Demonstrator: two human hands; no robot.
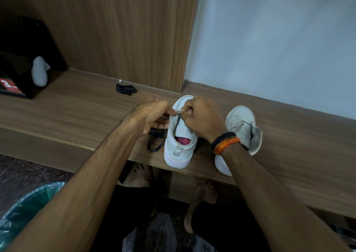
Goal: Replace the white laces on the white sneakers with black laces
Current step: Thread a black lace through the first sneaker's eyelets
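- Two bare forearms reach from the near edge over a bin (28,209) to a wooden shelf (77,107).
- Right hand (202,116) pinches a black lace (178,120) tip at the near sneaker (180,136), fingers closed.
- Left hand (152,114) grips the sneaker's side, fingers curled.
- Lace slack loops left of the sneaker.
- Second sneaker (238,134) lies just right.
- Spare lace bundle (126,89) sits well behind.

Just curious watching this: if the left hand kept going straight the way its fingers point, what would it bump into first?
The left hand points right, at the sneaker it steadies; its fingertips already seem to touch it. Beyond sits the right hand.
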